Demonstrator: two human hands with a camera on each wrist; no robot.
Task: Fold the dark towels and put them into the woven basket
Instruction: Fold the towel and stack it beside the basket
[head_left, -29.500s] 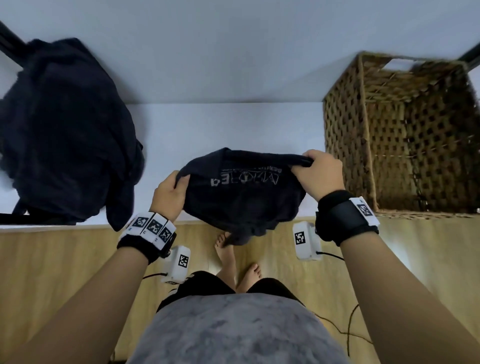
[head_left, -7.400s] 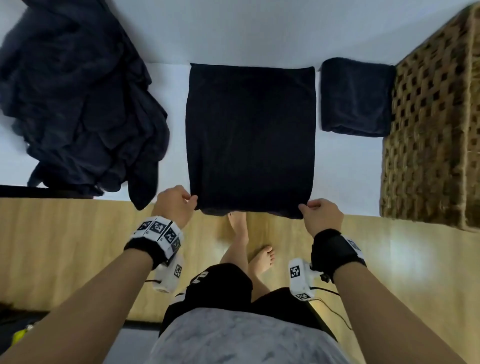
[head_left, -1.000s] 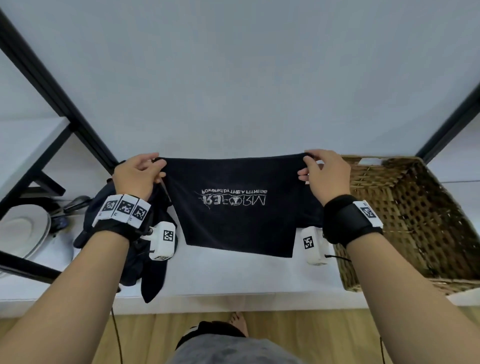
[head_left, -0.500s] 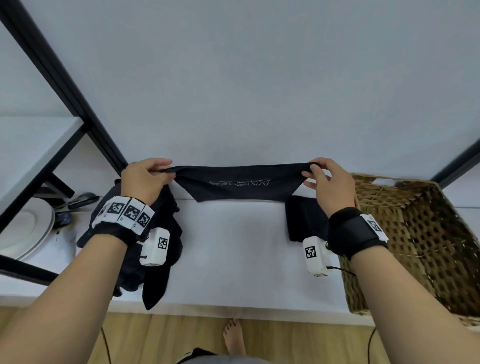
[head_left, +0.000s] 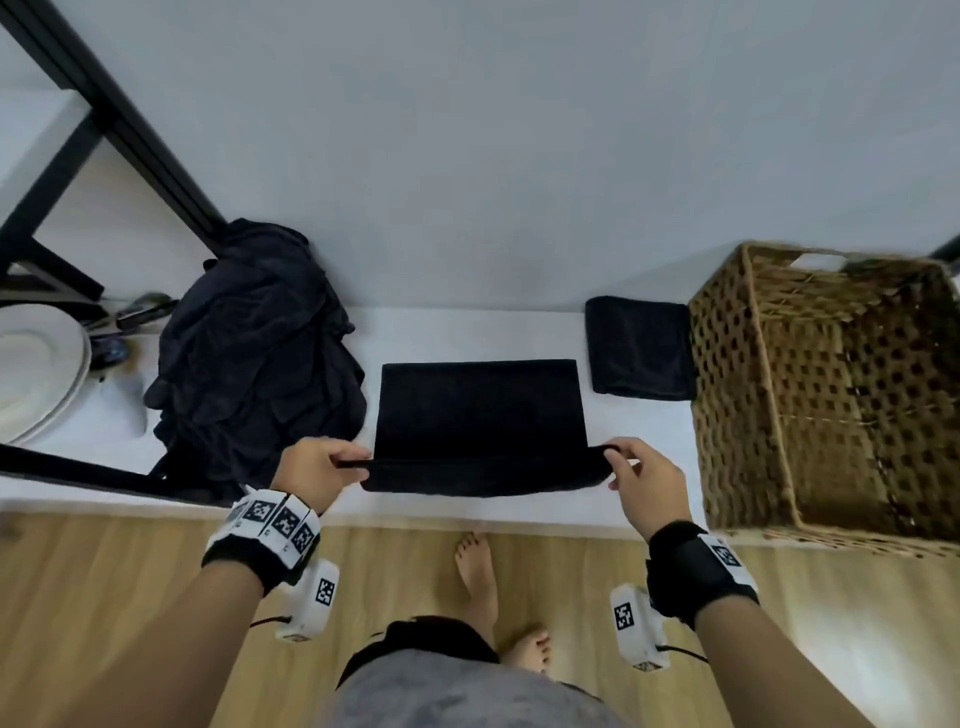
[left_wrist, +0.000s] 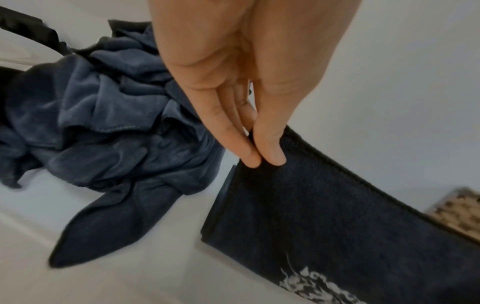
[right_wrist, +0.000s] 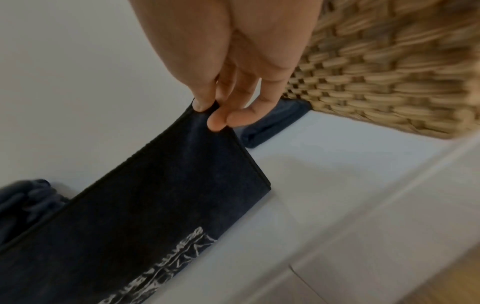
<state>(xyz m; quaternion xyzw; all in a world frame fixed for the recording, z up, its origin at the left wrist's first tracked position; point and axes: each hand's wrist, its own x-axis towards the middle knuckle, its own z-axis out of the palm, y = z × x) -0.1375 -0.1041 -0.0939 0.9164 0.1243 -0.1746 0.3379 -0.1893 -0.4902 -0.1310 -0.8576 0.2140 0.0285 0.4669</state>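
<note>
Folding is in hand: your left hand (head_left: 317, 470) and right hand (head_left: 647, 486) pinch the towel (head_left: 480, 410) corners at frame centre. Next, carry them to the far edge, aligned.

- Left hand (head_left: 318, 470) out in front at the left, thumb and fingertips (left_wrist: 270, 156) pinching a towel (head_left: 480, 410) corner.
- Right hand (head_left: 647, 480) level with it at the right, pinching the opposite corner.
- Both forearms stretched forward, wrists banded.
</note>
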